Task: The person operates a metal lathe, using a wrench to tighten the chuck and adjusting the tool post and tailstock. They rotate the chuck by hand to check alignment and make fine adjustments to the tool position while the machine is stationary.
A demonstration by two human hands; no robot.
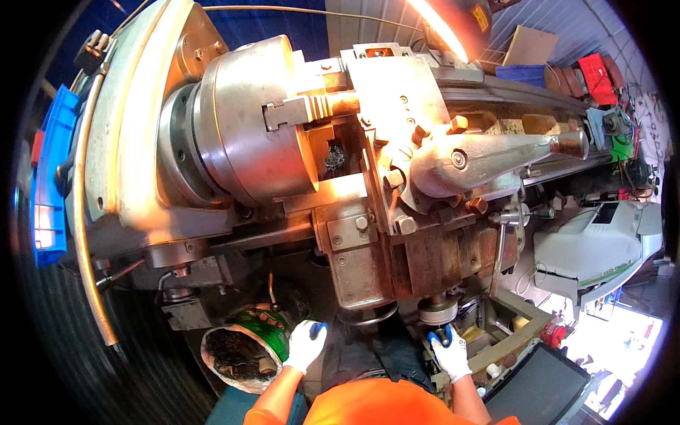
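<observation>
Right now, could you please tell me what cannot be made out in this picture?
In the head view:
- Left hand: too small to tell whether its fingers hold anything.
- Right hand: its grip is too small and dark to judge.
- Sack: its bottom is hidden by its dark contents.
- Chuck: its far side is hidden by its own body.
- Lamp: cut off by the upper edge.

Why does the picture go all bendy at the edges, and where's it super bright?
In the head view, a fisheye lens curves the lines of the dark ribbed surface at left; same head view, the glowing lamp at top, with warm orange light on the round metal chuck; head view again, a washed-out white patch at lower right.
</observation>
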